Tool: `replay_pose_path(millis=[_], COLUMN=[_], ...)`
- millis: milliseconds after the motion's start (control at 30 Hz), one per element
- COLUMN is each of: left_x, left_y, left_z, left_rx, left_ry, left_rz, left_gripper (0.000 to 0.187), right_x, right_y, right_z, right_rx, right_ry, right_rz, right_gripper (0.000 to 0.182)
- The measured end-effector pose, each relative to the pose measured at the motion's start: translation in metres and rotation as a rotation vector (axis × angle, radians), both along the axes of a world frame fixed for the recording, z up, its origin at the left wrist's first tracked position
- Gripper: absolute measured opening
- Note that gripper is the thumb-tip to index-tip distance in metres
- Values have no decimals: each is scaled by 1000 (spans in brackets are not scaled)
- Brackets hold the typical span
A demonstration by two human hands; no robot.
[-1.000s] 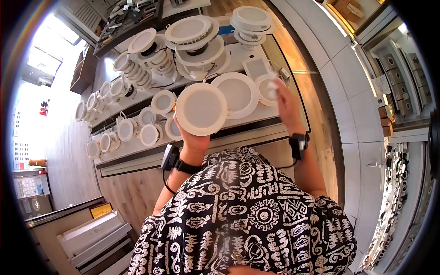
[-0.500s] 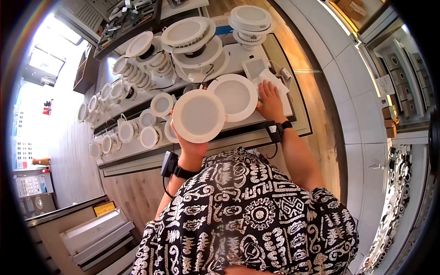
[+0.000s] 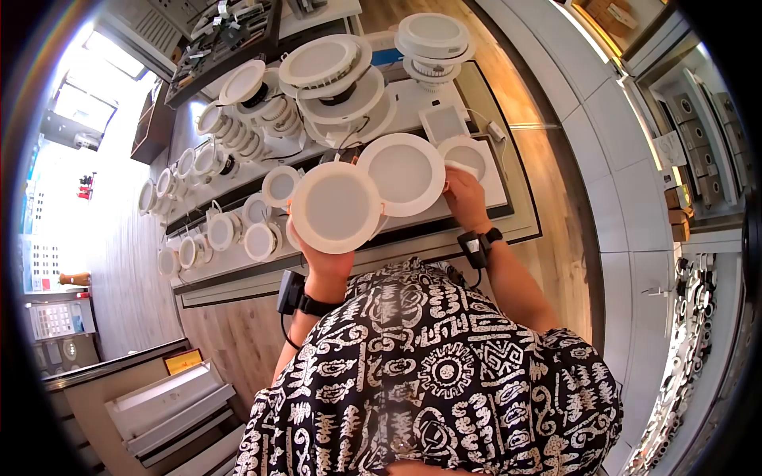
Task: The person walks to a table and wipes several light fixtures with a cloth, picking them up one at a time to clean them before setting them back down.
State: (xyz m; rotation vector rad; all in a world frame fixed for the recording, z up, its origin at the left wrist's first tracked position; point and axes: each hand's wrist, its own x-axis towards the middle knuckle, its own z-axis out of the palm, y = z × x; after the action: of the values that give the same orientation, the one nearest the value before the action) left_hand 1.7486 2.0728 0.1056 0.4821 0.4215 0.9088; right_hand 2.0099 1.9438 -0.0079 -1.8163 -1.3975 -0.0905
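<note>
Left hand [image 3: 325, 260] first, fingers gripping a lamp [image 3: 337, 208] from below, above the stand's [image 3: 520, 226] near edge. Probably light and stiff, slick-faced, the pale panel fragile: best held by the rim. Just right, lamp 2 [image 3: 401, 174]. Now the right hand [image 3: 467, 197], fingers bent at lamp 2's rim beside white cloth [image 3: 468, 168]; can't tell whether it's gripping.

This place is looking like a lighting shop or showroom: round white downlights [image 3: 320, 63] are standing in rows and stacks on a white display stand [image 3: 406, 97], slim dark and pale fixtures [image 3: 221, 36] are crowding a dark tray [image 3: 278, 20] at the far left, square fittings [image 3: 701, 159] are lining a cabinet [image 3: 714, 236] on the right, and small ring-shaped pieces [image 3: 689, 333] are clustering at the near right.
</note>
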Motion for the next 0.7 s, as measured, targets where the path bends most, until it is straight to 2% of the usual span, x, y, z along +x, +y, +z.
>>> replay_pose_path(millis=[100,133,233,333,433,533,633,700], left_x=[-1,-1,1,-1,-1,0,1,0], left_y=[-1,-2,-5,-8,-8,-10,-11,-10], left_z=[1,1,4,4,4,9,11,8], left_rx=[4,5,-18,30,1,-10,-15,15], left_ry=[14,13,-22,-16,15,9,5,0], left_rz=[1,-1,-10,5,28,24,23,-8], left_gripper=[40,40,39,39,39,39,39,40], right_x=[19,31,33,34,39,42,44,45], right_y=[9,15,20,16,14,19,22,22], right_z=[28,14,-7,-8,-12,-18,-15,-10], right_rx=[-70,-205,-215,-266,-323,-308,-267,-335], right_ry=[-272,-235,-274,-390,-458,-256,-199,-288], right_rz=[-111,-104,-56,-64,3,212,274,157], right_gripper=[54,74,79,78,65,57,53,54])
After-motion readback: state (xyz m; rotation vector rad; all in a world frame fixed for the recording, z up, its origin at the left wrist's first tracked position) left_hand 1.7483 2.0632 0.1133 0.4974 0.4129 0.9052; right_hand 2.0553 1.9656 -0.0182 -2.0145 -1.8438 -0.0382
